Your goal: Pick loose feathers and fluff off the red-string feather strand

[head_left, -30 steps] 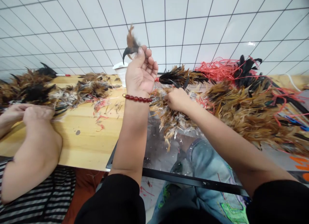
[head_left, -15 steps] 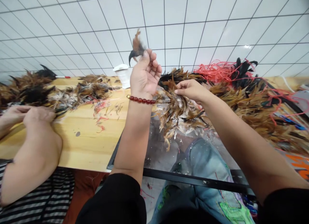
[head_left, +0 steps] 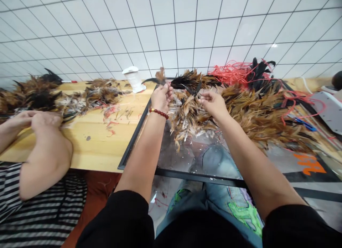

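My left hand (head_left: 161,98), with a red bead bracelet (head_left: 159,113) at the wrist, is closed in a pinch on a small bunch of brown and black feathers (head_left: 160,75) that sticks up above the fingertips. My right hand (head_left: 214,105) is over the near feather pile (head_left: 190,114), thumb and fingers pinched at the base of a dark feather (head_left: 197,88). That pile is brown with fluffy white ends and lies on a glass-topped, black-framed surface. Behind it runs a row of black and brown feathers (head_left: 191,79).
A large brown feather heap (head_left: 256,112) spreads to the right, with tangled pink strips (head_left: 232,73) behind it. A white spool-like object (head_left: 133,79) stands near the tiled wall (head_left: 184,34). At left, a co-worker's hands (head_left: 40,119) rest by more feathers (head_left: 29,96) on the wooden table (head_left: 93,148).
My left hand has come down with its feathers, from high before the wall to just above the table. My right hand now has a dark feather at its fingertips. The view has shifted slightly.
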### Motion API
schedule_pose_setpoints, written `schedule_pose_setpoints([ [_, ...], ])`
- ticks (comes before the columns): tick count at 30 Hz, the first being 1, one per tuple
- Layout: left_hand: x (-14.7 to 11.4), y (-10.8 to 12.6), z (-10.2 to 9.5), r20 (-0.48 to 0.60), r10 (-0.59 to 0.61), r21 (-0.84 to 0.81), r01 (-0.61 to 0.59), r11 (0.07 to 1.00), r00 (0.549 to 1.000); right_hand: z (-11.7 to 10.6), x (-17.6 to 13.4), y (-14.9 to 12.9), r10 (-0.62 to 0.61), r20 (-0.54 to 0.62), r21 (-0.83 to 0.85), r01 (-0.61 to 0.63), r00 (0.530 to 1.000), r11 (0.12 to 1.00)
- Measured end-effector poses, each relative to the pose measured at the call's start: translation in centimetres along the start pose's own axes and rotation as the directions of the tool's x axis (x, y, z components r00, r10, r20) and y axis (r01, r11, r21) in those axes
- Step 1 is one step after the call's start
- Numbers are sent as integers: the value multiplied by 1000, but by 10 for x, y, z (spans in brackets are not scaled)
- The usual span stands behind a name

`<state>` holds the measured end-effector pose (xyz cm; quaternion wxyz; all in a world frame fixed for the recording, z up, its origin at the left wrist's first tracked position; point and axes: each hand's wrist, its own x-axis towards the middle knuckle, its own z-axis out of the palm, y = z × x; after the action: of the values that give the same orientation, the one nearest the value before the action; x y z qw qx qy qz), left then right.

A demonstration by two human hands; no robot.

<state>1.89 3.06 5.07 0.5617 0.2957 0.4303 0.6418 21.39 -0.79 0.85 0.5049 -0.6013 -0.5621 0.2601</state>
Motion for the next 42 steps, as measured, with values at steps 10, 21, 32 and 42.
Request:
schedule_pose_setpoints([
  [10,-15,-43,-34,-62,50,37,-48,998,997,16,-45,-25,25,328,-679,217,944,701],
  [21,0,-62,-41,-17,134,138,-131,982,991,-5,-14,1,50,303,101,-84,952,991],
  [32,0,-65,-44,-30,97,99,-93,991,995,32,-7,-33,18,221,-654,134,975,745],
  [42,3,-69,-47,-66,216,166,-202,965,974,33,15,-8,18,550,200,-153,835,968],
])
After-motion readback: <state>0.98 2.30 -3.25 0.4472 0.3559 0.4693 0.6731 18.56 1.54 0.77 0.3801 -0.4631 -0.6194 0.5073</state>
